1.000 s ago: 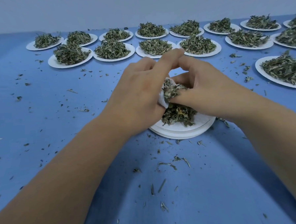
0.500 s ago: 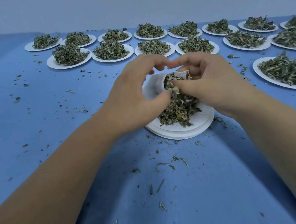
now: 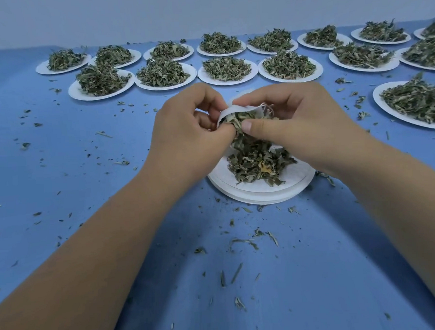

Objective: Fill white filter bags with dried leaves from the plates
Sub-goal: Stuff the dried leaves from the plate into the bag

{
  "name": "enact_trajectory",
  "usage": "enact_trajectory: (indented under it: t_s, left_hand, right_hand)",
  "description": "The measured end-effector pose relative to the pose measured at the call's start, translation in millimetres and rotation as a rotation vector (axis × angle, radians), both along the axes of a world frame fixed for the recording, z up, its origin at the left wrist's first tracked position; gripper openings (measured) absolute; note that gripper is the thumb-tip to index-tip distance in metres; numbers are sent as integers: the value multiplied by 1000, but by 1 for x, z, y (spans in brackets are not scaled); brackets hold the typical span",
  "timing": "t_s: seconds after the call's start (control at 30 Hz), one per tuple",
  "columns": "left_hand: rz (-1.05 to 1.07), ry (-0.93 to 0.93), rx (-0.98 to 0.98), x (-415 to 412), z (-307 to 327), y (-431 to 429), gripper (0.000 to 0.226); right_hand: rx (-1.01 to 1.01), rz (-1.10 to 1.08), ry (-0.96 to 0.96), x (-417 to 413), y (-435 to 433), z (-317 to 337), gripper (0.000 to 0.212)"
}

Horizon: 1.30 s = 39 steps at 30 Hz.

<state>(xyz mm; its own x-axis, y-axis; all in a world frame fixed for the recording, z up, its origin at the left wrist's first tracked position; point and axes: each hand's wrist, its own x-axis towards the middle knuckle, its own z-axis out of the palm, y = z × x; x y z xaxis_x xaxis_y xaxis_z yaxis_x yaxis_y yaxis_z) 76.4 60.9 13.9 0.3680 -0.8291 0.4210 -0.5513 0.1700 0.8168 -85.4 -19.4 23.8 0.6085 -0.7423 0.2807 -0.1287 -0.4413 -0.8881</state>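
Note:
A white filter bag (image 3: 238, 110) hangs open above the near stack of white plates (image 3: 263, 192). My left hand (image 3: 185, 138) pinches the bag's left rim. My right hand (image 3: 302, 125) holds the right rim and its thumb presses dried leaves (image 3: 237, 124) into the mouth. A string end shows by my right fingers. A pile of dried leaves (image 3: 256, 165) lies on the top plate, right under the bag. Most of the bag's body is hidden behind my hands.
Two rows of white plates heaped with dried leaves (image 3: 163, 73) run along the back of the blue table (image 3: 85, 171). Another heaped plate (image 3: 417, 101) sits at the right. Loose leaf bits are scattered over the cloth, many near the front (image 3: 243, 241).
Both hands have lifted the bag a little and turned its mouth upward. My right thumb has come round to push the leaves in. Fewer leaves spill out of the bag.

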Motion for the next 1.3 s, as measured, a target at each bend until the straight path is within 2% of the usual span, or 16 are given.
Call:
enact_trajectory:
  t_s: [0.13,0.23,0.33,0.57,0.8,0.97,1.1,1.2,1.3]
  left_hand:
    - [-7,13,-20,3,2,0,15]
    - [-51,24,-34,1,3,1,23]
    - [-88,11,-44,-1,3,1,24]
    - [-70,-21,-64,1,3,0,24]
    - [-145,-70,-5,-6,6,5,23]
    - [-193,-84,-25,-10,9,8,21]
    - [-142,-50,-50,-6,7,6,22]
    - [-70,-37,-65,-1,6,2,24]
    - [-16,-31,-37,3,3,0,22]
  right_hand:
    - [193,83,3,-3,-5,4,34]
    - [-38,48,106,-8,-3,4,37]
    - [-254,-91,140,-4,-1,0,31]
    - [-343,-185,150,0,2,2,16]
    - [-401,-319,221,4,5,0,20]
    - [-417,-341,234,7,4,-3,29]
    - [-410,-340,193,7,5,-3,24]
    - [-349,-271,142,6,7,-1,25]
    - [-227,-115,140,1,6,3,28]
